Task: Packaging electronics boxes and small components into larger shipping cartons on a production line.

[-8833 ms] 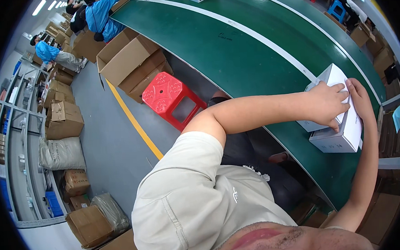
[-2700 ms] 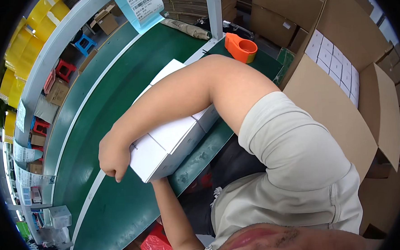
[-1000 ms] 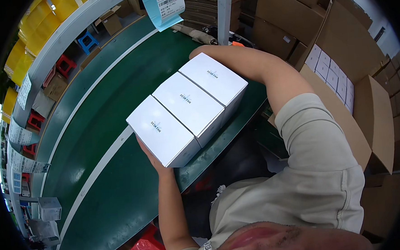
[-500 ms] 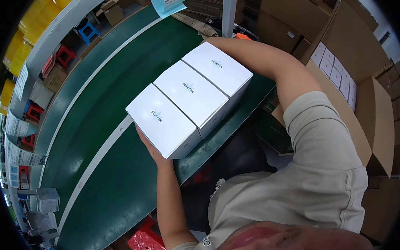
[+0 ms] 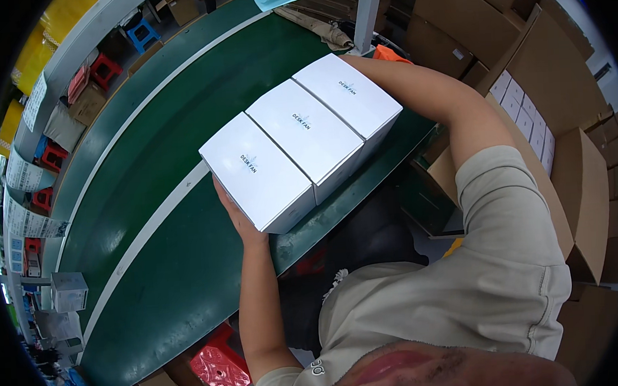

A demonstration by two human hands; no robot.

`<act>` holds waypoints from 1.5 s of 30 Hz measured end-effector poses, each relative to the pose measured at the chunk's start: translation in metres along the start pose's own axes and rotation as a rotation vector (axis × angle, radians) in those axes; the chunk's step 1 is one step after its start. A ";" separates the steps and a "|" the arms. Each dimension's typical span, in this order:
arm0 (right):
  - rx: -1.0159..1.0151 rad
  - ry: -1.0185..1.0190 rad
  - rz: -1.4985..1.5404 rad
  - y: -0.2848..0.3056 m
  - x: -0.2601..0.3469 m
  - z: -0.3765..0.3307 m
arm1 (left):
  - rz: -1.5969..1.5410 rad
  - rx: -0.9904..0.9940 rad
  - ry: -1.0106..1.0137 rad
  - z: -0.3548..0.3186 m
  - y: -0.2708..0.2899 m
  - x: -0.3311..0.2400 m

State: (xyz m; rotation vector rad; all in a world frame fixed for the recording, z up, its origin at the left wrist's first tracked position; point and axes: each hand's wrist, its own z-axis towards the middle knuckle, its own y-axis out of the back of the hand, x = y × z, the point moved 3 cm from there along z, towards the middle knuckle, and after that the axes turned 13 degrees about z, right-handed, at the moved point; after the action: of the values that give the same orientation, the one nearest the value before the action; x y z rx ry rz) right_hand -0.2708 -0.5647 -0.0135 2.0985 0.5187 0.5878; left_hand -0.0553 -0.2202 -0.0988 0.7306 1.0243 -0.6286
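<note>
1. You have three white boxes (image 5: pixel 302 127) side by side in one row, with their printed tops facing up.
2. The row is at the edge of the green table (image 5: pixel 175 298), in front of you. I can't see its bottom, so I can't tell if it sits on the table or is lifted.
3. Your left hand (image 5: pixel 239 214) is pressed on the left end of the row. I can't see how its fingers bend.
4. Your right arm (image 5: pixel 433 85) reaches around the far end. The boxes hide your right hand, so I can't tell its shape.
5. What looks done: the three boxes are lined up close together, and more white packs (image 5: pixel 525 120) are inside the big brown carton (image 5: pixel 580 193) on your right.
6. What looks left: your three are outside that carton. I can't tell how much room is in it.
</note>
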 end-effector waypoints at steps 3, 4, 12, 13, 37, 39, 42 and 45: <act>-0.018 -0.006 0.018 -0.005 0.004 -0.012 | 0.092 -0.007 0.006 -0.002 0.003 0.004; -0.028 -0.013 0.024 -0.005 0.004 -0.012 | 0.080 -0.007 0.013 -0.002 0.001 0.001; -0.091 -0.030 0.063 -0.009 -0.016 -0.030 | 0.089 -0.002 -0.006 0.001 0.000 -0.018; -0.098 -0.031 0.067 -0.009 -0.023 -0.034 | 0.069 0.003 -0.017 0.001 -0.002 -0.022; -0.556 0.654 0.089 0.110 0.160 -0.097 | -0.089 -0.037 -0.007 0.001 0.000 -0.010; -0.417 0.653 0.174 0.105 0.183 -0.134 | -0.162 -0.029 0.007 0.003 -0.002 -0.014; -0.613 1.315 0.223 0.100 0.208 -0.181 | -0.218 0.003 0.010 0.006 -0.010 -0.021; -0.602 1.468 0.721 0.085 0.244 -0.226 | -0.222 0.008 0.014 0.004 -0.007 -0.021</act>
State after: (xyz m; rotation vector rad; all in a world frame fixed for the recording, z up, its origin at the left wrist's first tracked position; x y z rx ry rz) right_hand -0.1941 -0.3307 0.2255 0.9088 0.2284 2.3657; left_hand -0.0667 -0.2255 -0.0799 0.6336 1.1253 -0.8199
